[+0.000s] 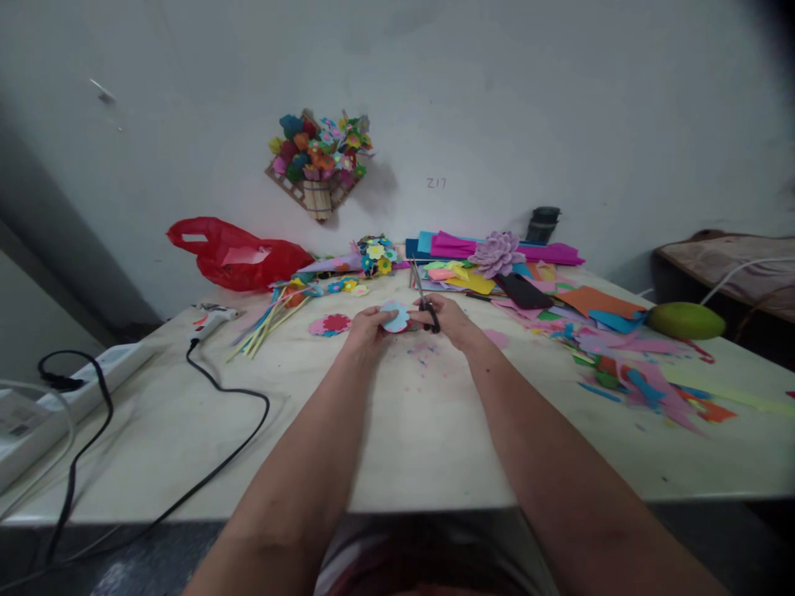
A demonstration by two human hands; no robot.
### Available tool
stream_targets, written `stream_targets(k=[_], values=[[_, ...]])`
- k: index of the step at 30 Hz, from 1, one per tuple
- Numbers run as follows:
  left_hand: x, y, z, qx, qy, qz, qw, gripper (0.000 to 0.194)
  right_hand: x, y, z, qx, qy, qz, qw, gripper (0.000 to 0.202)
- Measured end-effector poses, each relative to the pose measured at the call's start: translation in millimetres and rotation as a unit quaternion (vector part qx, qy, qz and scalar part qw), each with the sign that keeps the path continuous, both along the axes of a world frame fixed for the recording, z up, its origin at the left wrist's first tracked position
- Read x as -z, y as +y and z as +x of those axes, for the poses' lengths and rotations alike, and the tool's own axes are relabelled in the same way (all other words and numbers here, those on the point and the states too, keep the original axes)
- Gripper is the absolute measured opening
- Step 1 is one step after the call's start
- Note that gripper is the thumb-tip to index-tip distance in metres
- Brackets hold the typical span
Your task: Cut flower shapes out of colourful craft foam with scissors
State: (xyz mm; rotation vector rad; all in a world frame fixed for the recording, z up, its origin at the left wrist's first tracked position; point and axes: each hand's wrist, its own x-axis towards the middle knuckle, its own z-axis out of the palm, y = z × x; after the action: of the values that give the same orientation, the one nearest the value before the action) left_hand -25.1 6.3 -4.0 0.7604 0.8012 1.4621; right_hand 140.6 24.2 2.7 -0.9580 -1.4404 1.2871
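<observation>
My left hand (pixel 368 324) pinches a light blue flower cutout (pixel 393 318) with scalloped edges, a bit of red showing beneath it. In my right hand (pixel 451 319) is a pair of scissors (pixel 430 314) with black handles, its blades pointing up and away from me. The fingertips of that hand come close to the cutout's right edge; whether they touch it I cannot tell. Tiny pink and blue scraps (pixel 423 358) lie on the white table (pixel 428 447) below both hands. Left of my left hand lie pink and red flower cutouts (pixel 335 324).
A glue gun (pixel 212 321) with a black cord and a power strip (pixel 93 396) lie at left. Behind are a red plastic bag (pixel 239 263), paper strips (pixel 268 327) and finished flowers (pixel 376 254). Coloured sheets, a dark phone (pixel 523 291), scraps and a green fruit (pixel 686 320) occupy the right.
</observation>
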Motion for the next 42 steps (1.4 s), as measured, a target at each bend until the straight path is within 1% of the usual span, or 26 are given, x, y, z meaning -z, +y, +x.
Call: stream_targets(k=[3, 6, 11, 13, 21, 28, 31, 35, 39, 42], values=[[3.9, 1.0, -0.5, 0.037, 0.035, 0.002, 0.999, 0.011, -2.3, 0.4, -1.3, 0.016, 0.032, 0.008, 0.999, 0.055], [6.3, 1.6, -0.5, 0.055, 0.068, -0.006, 0.996, 0.01, -4.0, -0.6, -3.4, 0.011, 0.049, 0.016, 0.999, 0.052], [6.4, 0.6, 0.0, 0.101, 0.101, -0.003, 0.99, 0.012, -4.1, -1.9, -4.9, -0.011, 0.028, 0.029, 0.999, 0.041], [6.2, 0.3, 0.3, 0.107, 0.103, 0.001, 0.989, 0.012, -3.8, -1.8, -4.9, -0.015, 0.016, 0.026, 0.999, 0.039], [6.9, 0.6, -0.3, 0.069, 0.119, 0.008, 0.99, 0.014, -4.4, -1.2, -7.0, 0.025, 0.018, 0.016, 0.999, 0.043], [7.1, 1.1, -1.1, 0.058, 0.108, 0.004, 0.992, 0.016, -5.4, -2.1, -10.8, 0.058, 0.016, 0.009, 0.998, 0.041], [6.5, 1.8, -1.3, 0.037, 0.084, 0.005, 0.996, 0.017, -5.4, -2.0, -9.6, 0.061, 0.001, -0.004, 0.998, 0.041], [4.1, 2.8, -2.5, -0.014, 0.031, 0.013, 0.999, 0.016, -4.5, -2.5, -4.8, 0.031, -0.041, -0.026, 0.998, 0.038], [3.6, 5.9, -5.2, -0.048, -0.013, 0.002, 0.999, 0.018, -3.9, -5.3, -0.3, -0.047, -0.08, -0.018, 0.996, 0.032], [4.8, 8.1, -7.0, -0.064, -0.034, -0.003, 0.997, 0.017, -3.8, -7.6, 1.5, -0.098, -0.107, -0.001, 0.989, 0.034]])
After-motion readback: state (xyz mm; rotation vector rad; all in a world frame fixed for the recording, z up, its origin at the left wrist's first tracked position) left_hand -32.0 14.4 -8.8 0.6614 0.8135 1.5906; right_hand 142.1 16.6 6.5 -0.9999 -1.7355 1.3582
